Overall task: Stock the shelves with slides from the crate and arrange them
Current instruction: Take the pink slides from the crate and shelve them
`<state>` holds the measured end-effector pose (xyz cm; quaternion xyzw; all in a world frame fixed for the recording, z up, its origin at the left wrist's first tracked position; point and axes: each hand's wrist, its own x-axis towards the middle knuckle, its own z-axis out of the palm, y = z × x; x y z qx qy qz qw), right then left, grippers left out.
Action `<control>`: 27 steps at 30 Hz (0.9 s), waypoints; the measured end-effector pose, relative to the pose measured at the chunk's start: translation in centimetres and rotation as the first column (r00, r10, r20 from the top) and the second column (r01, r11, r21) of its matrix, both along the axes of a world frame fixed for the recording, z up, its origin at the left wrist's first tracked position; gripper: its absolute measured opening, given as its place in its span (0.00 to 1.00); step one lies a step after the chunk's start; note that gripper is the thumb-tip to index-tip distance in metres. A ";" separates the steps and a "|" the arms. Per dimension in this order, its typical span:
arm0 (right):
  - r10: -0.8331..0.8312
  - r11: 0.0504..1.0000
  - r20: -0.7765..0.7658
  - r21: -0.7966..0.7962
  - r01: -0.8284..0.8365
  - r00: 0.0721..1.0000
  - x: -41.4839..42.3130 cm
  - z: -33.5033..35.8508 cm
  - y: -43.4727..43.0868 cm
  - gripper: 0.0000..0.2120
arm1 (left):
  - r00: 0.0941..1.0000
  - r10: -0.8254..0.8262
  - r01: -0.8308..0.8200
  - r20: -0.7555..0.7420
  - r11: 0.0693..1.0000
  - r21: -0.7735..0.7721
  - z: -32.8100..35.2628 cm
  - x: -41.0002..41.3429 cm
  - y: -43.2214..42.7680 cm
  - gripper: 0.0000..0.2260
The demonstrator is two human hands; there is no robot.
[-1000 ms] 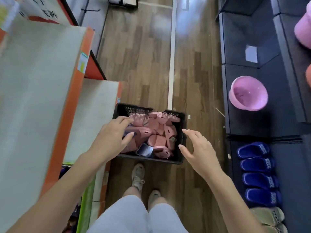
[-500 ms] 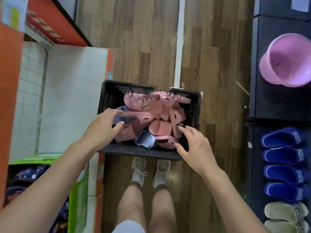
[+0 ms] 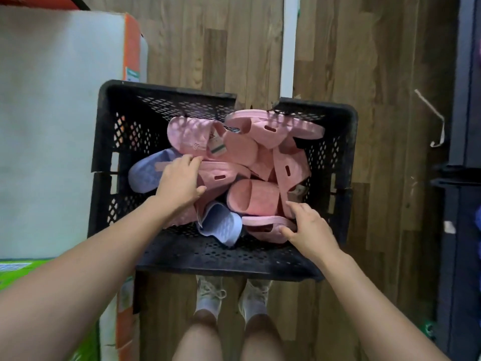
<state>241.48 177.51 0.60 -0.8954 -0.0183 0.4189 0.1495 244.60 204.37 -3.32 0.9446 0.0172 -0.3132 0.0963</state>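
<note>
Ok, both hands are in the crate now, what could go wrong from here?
The left hand grips a pink slide buried in the heap; pulling it may drag the lavender slide along.
The top slide sits high by the gap in the crate's far rim and could slip out.
The near slide that the right hand pinches may not match.

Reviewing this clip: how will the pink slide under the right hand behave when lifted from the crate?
Probably light and bendy: the pink slide looks like thick moulded foam. It should not roll, being flat-soled. Lifting may tug neighbours, since another slide lies against it in the crate; the right hand pinches its edge.
</note>
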 end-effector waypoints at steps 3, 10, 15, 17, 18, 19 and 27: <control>0.036 0.999 -0.068 -0.012 -0.037 0.997 -0.7 -4.1 -0.1 0.30 | 0.997 -0.054 0.051 0.052 0.997 0.063 -3.2 0.4 -0.8 0.29; 0.156 0.987 -0.024 -0.039 -0.157 0.987 -1.4 -8.8 0.1 0.19 | 0.997 -0.068 0.062 0.045 0.991 0.122 -6.9 0.5 -1.6 0.30; 0.128 0.990 0.071 0.048 -0.132 0.989 -2.5 -9.2 -0.4 0.12 | 0.999 -0.039 0.037 0.025 0.997 0.066 -6.4 1.3 -1.4 0.26; 0.024 0.997 0.116 0.076 -0.033 0.993 -3.0 -8.5 -0.4 0.09 | 1.000 0.023 -0.022 -0.016 0.999 0.031 -5.7 0.9 -1.3 0.25; -0.039 0.995 0.130 0.097 0.027 0.991 -3.1 -8.0 -0.5 0.08 | 0.996 0.075 -0.075 -0.038 0.997 0.007 -5.3 0.6 -1.4 0.23; -0.092 0.990 0.139 0.119 0.075 0.986 -3.1 -7.4 -0.6 0.07 | 0.990 0.131 -0.132 -0.055 0.991 -0.018 -4.8 0.2 -1.4 0.22; -0.327 0.928 0.148 0.235 0.288 0.933 -2.2 -2.6 -1.2 0.07 | 0.810 0.567 -0.586 -0.151 0.791 -0.173 -1.2 -3.6 1.3 0.20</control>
